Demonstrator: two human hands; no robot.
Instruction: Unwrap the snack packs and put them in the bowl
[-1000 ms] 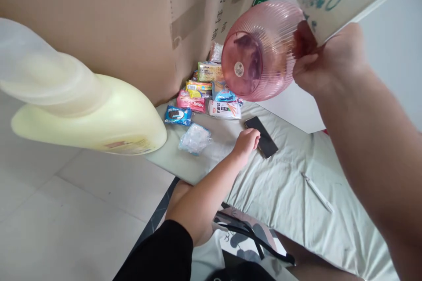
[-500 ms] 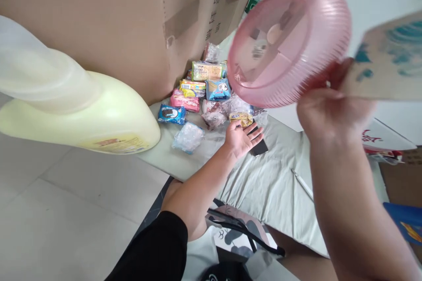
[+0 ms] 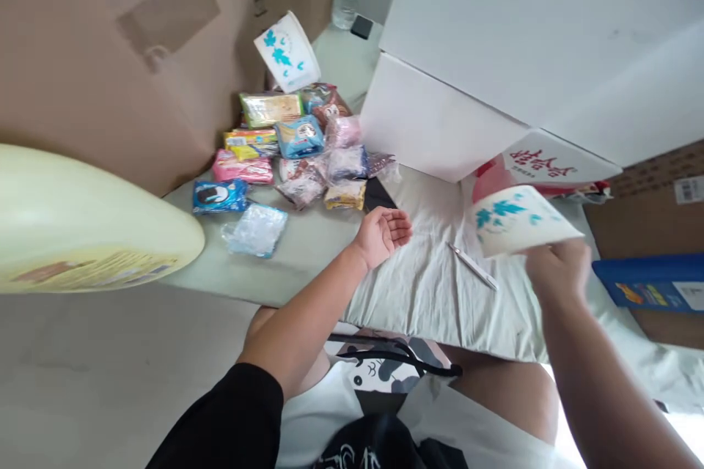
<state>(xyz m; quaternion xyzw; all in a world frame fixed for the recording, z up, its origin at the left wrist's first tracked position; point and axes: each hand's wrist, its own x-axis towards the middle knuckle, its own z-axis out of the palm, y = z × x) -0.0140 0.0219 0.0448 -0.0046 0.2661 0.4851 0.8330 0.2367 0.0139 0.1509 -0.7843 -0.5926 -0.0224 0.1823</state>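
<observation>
The paper tub (image 3: pixel 522 220) is in the right hand (image 3: pixel 558 267), which is closed on its edge; blur hides the exact finger placement. It tilts over the bench (image 3: pixel 410 300), gripped at the edge presumably because the thin wall gives an easy hold. The left hand (image 3: pixel 383 236) holds nothing, palm turned partly upward, fingers loosely curled. Between the hands lies a slim white pen-like tool (image 3: pixel 471 266). Just beyond the left hand, a flat dark phone (image 3: pixel 380 194) is partly covered by snack packets (image 3: pixel 300 138), crinkly, glossy plastic pillows heaped together. Past them, a second tub (image 3: pixel 287 53), white with teal leaves, leans tilted, probably propped by the heap. Farther left bulges a smooth, pale-yellow bottle (image 3: pixel 93 223). The bench's cloth is softly wrinkled.
</observation>
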